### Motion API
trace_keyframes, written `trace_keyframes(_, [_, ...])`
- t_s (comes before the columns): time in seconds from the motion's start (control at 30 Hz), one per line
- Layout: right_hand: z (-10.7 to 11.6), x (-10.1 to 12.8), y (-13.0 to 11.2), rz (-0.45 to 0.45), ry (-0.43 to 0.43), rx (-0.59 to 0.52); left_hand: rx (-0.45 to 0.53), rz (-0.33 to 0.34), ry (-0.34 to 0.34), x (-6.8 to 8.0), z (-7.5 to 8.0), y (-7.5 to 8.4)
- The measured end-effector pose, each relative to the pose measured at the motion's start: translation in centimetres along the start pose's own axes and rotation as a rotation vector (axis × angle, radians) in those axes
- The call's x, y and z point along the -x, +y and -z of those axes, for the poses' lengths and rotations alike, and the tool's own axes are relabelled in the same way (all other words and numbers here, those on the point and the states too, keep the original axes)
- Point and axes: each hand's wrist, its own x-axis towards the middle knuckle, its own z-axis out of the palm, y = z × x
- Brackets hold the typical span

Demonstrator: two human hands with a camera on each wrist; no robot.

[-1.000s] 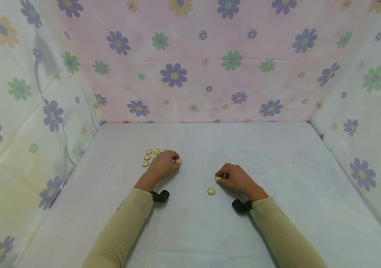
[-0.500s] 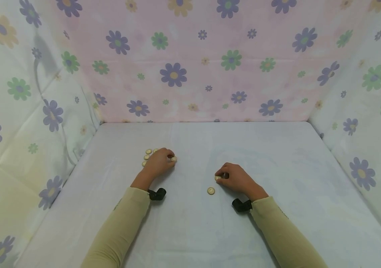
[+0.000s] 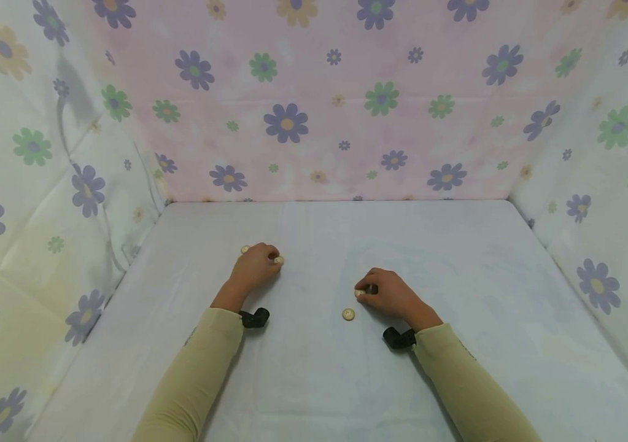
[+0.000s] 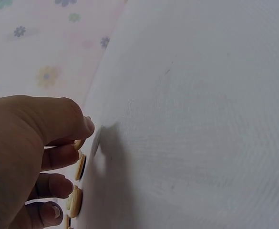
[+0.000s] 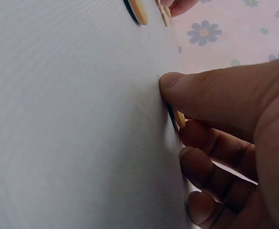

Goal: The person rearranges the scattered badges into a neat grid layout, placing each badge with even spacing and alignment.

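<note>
In the head view my left hand [image 3: 253,269] is at the left of the white-covered table, pinching a round beige button [image 3: 279,260] between thumb and forefinger. Its edge shows under the thumb in the left wrist view. Several more buttons [image 4: 75,201] lie below the curled fingers there; from the head, the hand hides most of them, and one button [image 3: 245,249] peeks out behind it. Right of the middle, my right hand [image 3: 390,296] pinches another button [image 3: 359,293] close to the cloth. A single button [image 3: 348,314] lies flat just in front of its fingertips.
White cloth [image 3: 314,380] covers the table. A pink flowered curtain [image 3: 325,80] rises at the far edge, and white flowered cloth [image 3: 32,184] encloses the left and right sides. Each wrist carries a small black camera [image 3: 399,339].
My left hand has slid leftward with its button, over the group of buttons, covering most of them from the head view. My right hand and the loose button near it have stayed put.
</note>
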Motion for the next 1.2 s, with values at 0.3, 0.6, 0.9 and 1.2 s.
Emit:
trace_keyframes(0.3, [0.0,0.0,0.1,0.0,-0.002,-0.001,0.013,0.008,0.016,0.0,0.3,-0.5])
trace_keyframes(0.6, [0.0,0.0,0.1,0.008,0.003,-0.001,0.007,0.014,0.031,-0.4,0.0,-1.4])
trace_keyframes(0.9, [0.0,0.1,0.0,-0.003,0.002,-0.011,-0.003,0.042,0.018,-0.7,0.0,-1.7])
trace_keyframes(1.2, [0.1,0.1,-0.2,-0.006,-0.002,-0.015,-0.056,0.042,0.002,-1.1,0.1,-2.0])
